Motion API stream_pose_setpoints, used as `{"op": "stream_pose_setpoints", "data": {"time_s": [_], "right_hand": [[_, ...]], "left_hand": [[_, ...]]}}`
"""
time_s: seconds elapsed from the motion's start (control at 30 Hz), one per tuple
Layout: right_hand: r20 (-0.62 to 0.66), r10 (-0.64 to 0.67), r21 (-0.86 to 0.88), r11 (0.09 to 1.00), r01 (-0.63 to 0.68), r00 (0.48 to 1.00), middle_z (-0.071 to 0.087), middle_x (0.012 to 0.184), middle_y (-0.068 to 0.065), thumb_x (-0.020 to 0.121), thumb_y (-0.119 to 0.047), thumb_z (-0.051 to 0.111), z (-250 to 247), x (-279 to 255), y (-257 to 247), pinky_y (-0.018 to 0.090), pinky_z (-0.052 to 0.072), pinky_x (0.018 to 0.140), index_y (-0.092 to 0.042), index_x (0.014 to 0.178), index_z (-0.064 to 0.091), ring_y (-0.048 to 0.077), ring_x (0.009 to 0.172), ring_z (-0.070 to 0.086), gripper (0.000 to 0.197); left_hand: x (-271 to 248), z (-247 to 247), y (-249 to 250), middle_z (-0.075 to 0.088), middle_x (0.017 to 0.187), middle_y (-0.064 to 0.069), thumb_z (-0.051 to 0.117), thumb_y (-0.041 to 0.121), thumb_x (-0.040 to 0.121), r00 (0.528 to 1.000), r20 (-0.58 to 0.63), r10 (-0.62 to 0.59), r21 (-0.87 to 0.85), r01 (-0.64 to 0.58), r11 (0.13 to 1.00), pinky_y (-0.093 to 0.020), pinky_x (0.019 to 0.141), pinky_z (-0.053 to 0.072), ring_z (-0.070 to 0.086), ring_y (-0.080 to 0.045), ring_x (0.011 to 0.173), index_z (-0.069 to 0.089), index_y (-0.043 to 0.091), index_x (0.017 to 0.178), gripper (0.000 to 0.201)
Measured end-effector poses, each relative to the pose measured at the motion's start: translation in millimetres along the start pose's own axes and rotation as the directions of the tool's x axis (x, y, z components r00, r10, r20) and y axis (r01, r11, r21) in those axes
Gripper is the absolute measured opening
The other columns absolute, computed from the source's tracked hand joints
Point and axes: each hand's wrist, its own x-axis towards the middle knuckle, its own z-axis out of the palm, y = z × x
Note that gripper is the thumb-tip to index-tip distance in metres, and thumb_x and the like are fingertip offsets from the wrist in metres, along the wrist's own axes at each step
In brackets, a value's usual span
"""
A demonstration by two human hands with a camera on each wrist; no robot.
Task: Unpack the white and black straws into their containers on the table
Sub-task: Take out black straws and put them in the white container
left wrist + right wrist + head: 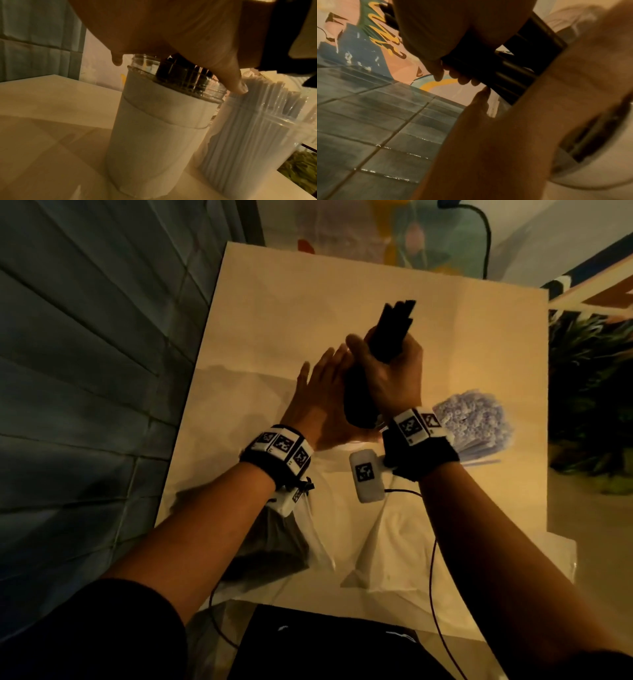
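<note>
My right hand (394, 364) grips a thick bundle of black straws (399, 316) around its middle, held nearly upright over the table. Its fingers (464, 79) curl round the black straws (513, 70) in the right wrist view. The left hand (322, 392) lies flat with straight fingers against the bundle's left side. In the left wrist view the lower ends of the black straws (180, 73) stand inside a white-labelled container (154, 128) with a clear rim. Beside it a clear container holds the white straws (248, 128), also seen on the right as white straws (472, 422).
A clear bag with more black straws (270, 542) lies at the near left of the pale table (342, 296). A crumpled white plastic bag (394, 542) lies at the near edge. Tiled wall stands to the left, green plants (589, 364) to the right.
</note>
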Motion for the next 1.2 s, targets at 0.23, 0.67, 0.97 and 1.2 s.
{"op": "stream_pose_setpoints", "data": {"time_s": [0.23, 0.67, 0.97, 1.2], "right_hand": [[-0.105, -0.263, -0.225, 0.946, 0.234, 0.959, 0.064, 0.110, 0.005, 0.090, -0.032, 0.068, -15.4, 6.4, 1.9, 0.032, 0.054, 0.087, -0.004, 0.115, 0.055, 0.012, 0.103, 0.064, 0.040], [0.193, -0.428, -0.550, 0.698, 0.459, 0.883, 0.060, 0.129, 0.011, 0.101, -0.031, 0.048, -21.0, -15.9, 3.1, 0.035, 0.044, 0.102, -0.006, 0.126, 0.061, 0.027, 0.124, 0.052, 0.038], [0.652, -0.017, -0.461, 0.785, 0.414, 0.758, 0.066, 0.099, 0.002, 0.098, -0.019, 0.054, -23.9, -151.8, 64.7, 0.036, 0.054, 0.075, -0.013, 0.103, 0.069, 0.017, 0.086, 0.059, 0.016], [0.849, 0.058, -0.450, 0.599, 0.663, 0.525, 0.054, 0.141, 0.007, 0.090, -0.016, 0.061, 12.7, -164.8, 112.9, 0.043, 0.036, 0.111, -0.014, 0.126, 0.064, 0.029, 0.137, 0.042, 0.036]], "left_hand": [[-0.2, 3.7, -4.4, -0.001, 0.168, -0.006, 0.046, 0.101, 0.052, 1.000, -0.023, 0.015, -0.013, -0.015, 1.000, -0.058, 0.122, 0.010, -0.001, -0.024, 0.154, -0.001, 0.016, 0.159, 0.144], [-13.5, -3.6, -10.7, -0.007, 0.168, -0.006, 0.050, 0.098, 0.057, 1.000, -0.004, 0.000, -0.060, 0.000, 0.998, -0.060, 0.122, 0.003, -0.007, -0.022, 0.154, -0.007, 0.015, 0.158, 0.142], [-190.8, 24.4, -80.5, 0.009, 0.166, 0.002, 0.056, 0.089, 0.060, 0.961, -0.042, -0.272, -0.288, 0.249, 0.924, -0.046, 0.124, 0.003, 0.002, -0.011, 0.149, 0.017, 0.022, 0.158, 0.125], [-263.6, 98.1, -119.4, -0.023, 0.164, 0.006, 0.056, 0.099, 0.042, 0.894, 0.266, -0.360, -0.036, 0.382, 0.923, -0.064, 0.117, -0.012, -0.027, -0.018, 0.149, -0.007, 0.028, 0.159, 0.150]]}}
